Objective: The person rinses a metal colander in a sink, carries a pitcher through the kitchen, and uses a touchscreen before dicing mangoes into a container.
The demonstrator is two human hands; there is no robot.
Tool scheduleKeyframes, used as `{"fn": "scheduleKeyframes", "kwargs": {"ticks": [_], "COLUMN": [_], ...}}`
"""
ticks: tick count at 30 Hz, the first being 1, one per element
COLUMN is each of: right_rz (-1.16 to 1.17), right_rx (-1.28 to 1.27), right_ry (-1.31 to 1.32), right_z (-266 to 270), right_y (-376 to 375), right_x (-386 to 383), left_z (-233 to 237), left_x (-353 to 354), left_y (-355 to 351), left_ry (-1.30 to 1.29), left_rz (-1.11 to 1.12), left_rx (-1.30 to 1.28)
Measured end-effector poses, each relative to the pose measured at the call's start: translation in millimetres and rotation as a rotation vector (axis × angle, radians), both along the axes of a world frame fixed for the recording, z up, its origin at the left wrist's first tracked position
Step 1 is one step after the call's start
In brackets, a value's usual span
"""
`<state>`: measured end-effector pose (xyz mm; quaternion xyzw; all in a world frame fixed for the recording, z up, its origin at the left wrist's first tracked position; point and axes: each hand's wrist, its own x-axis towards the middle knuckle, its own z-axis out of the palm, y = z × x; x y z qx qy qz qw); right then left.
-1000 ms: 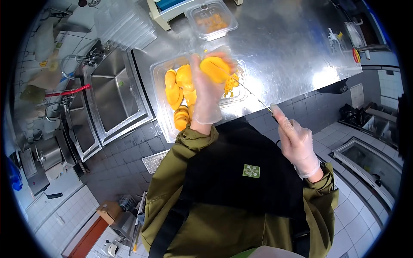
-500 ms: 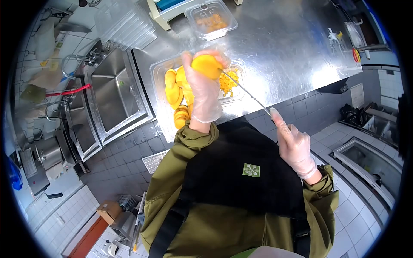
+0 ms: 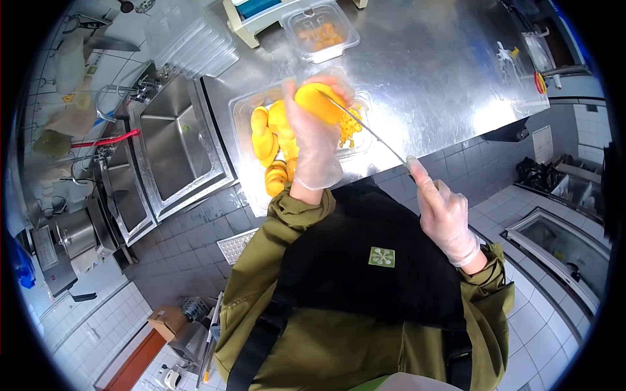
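My left hand [image 3: 314,146], in a clear plastic glove, cups a peeled yellow mango piece [image 3: 318,102] with its flat side up. Gloved as well, my right hand [image 3: 445,218] grips the handle end of a long thin knife [image 3: 375,135]. The blade reaches up to the left, and its tip lies on the mango's face. Under the left hand, a clear tub [image 3: 238,111] holds several mango pieces [image 3: 263,140]. Small yellow mango cubes [image 3: 350,128] sit in a smaller clear container [image 3: 360,148], partly hidden behind the held mango.
A clear container [image 3: 321,32] with orange pieces stands farther back on the steel counter [image 3: 430,72], beside a cream-coloured stand [image 3: 251,32]. Stacked clear containers [image 3: 189,32] are near the steel sink [image 3: 173,140] on the left. The counter's front edge runs close to my body.
The knife tip has moved farther left across the mango's face. My left hand and the mango have shifted slightly right; my right hand has moved a little up.
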<state>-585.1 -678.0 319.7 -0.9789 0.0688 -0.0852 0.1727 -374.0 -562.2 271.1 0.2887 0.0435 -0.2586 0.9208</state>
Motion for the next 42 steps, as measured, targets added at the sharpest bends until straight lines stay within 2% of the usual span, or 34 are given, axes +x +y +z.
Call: {"fn": "scheduleKeyframes", "kwargs": {"ticks": [4,8,14,20,26,28,30,32,33,34,36,37,38,40,42], "right_rz": [-0.011,0.001,0.013,-0.022,-0.008,0.023,-0.034,-0.2,-0.215,-0.283,-0.24,-0.228,-0.139,-0.092,0.022], "right_rx": [0.021,0.024,0.059,0.08,0.155,0.311,0.535,0.825,1.116,1.11,1.181,1.109,0.868,0.543,0.356], "right_ry": [0.063,0.085,-0.024,-0.015,0.116,-0.028,-0.039,0.097,0.132,0.067,0.179,0.278,0.211,0.17,0.134], "right_z": [0.2,7.6,7.8,1.0,6.3,1.3,4.3,14.2,8.0,-11.9,-22.2,-20.4,-29.4,-29.1,-28.7], "right_y": [-2.4,-3.0,-3.8,-1.2,-7.2,-11.8,-17.3,-17.9,-21.7,-17.6,-17.7,-17.5,-16.4,-16.1,-17.2], "right_x": [-7.3,-12.5,-10.9,-3.1,-9.8,-9.2,-5.4,-5.3,-4.6,0.4,10.9,16.7,22.7,32.6,38.0], "left_z": [-10.2,-13.2,-13.1,-12.3,-31.4,-28.4,-28.5,-33.8,-41.5,-49.4,-50.9,-51.6,-52.4,-56.4,-53.4], "left_x": [1.7,-1.4,-1.8,-3.0,12.5,15.3,18.8,19.1,16.4,13.5,5.1,1.4,-0.4,-2.3,-1.8], "left_y": [2.9,3.3,3.0,1.7,12.7,17.3,23.5,27.0,28.6,29.4,24.3,21.6,19.8,19.0,21.6], "left_ry": [-0.025,-0.009,-0.075,-0.063,0.009,0.076,0.179,0.27,0.311,0.351,0.329,0.327,0.325,0.237,0.19], "left_rz": [0.03,0.032,0.025,0.012,-0.066,-0.1,-0.219,-0.307,-0.337,-0.369,-0.288,-0.256,-0.224,-0.215,-0.205], "left_rx": [0.073,0.038,0.073,0.086,0.033,0.056,-0.003,-0.16,-0.285,-0.411,-0.377,-0.358,-0.337,-0.273,-0.206]}}
